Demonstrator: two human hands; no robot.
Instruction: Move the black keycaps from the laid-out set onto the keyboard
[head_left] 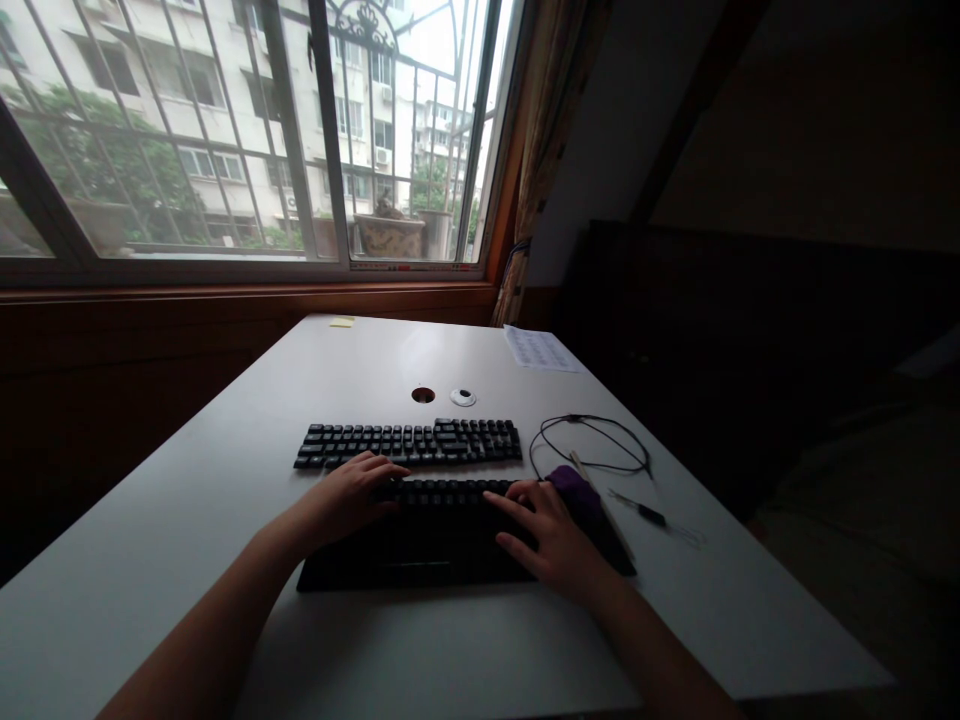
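Note:
A black keyboard (420, 560) with a wide palm rest lies in front of me on the white table. Above its left end is my left hand (356, 495), fingers reaching forward and thumb apart, with nothing visible in it. My right hand (544, 525) lies over the right part, its index finger stretched to the row of keys and its thumb apart. Just behind the right hand's knuckles sits a bunched purple cloth (574, 492); whether they touch, I cannot tell. Beyond the keyboard, black keycaps (409, 443) are laid out in rows.
A thin stick (604, 505) lies beside the cloth. Further right are a wire puller with a black handle (651, 515) and a looped black cable (592, 463). Behind are a cable hole (423, 395), its white cover (463, 397), a printed sheet (541, 349) and a yellow note (342, 322).

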